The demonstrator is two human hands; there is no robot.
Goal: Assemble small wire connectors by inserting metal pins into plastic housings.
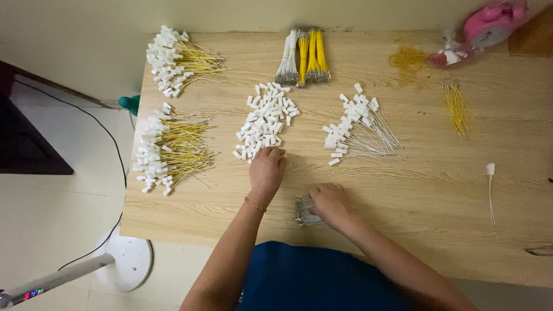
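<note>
While both hands worked near the front edge, the wooden table (403, 190) filled most of the view, pale grain, set against a cream wall. Blue clothing (311, 282) showed at the bottom. White fan base (129, 262) stood on the floor to the left, black cable running up from it. Pink toy-like object (489, 23) sat at the far right corner.

Two heaps of yellow wires with white connectors lay on the left: far heap (175, 57), near heap (167, 150). Heap of white wires with white connectors (357, 129) lay right of centre. Pile of loose white connectors (265, 118) lay at centre. Bundles of yellow and white wires (304, 57) lay at the far edge. Loose yellow wires (456, 106) lay to the right, and one single white wire with connector (490, 184) well apart, far right.

Left hand (266, 171), gold bracelet on the wrist, rested at the near edge of the connector pile, fingers curled together and touching the nearest pieces; could not tell if it pinched one. Right hand (329, 203) pressed down on a small bundle of white wires (304, 212), fingers curled over them, metal tips sticking out leftward.
</note>
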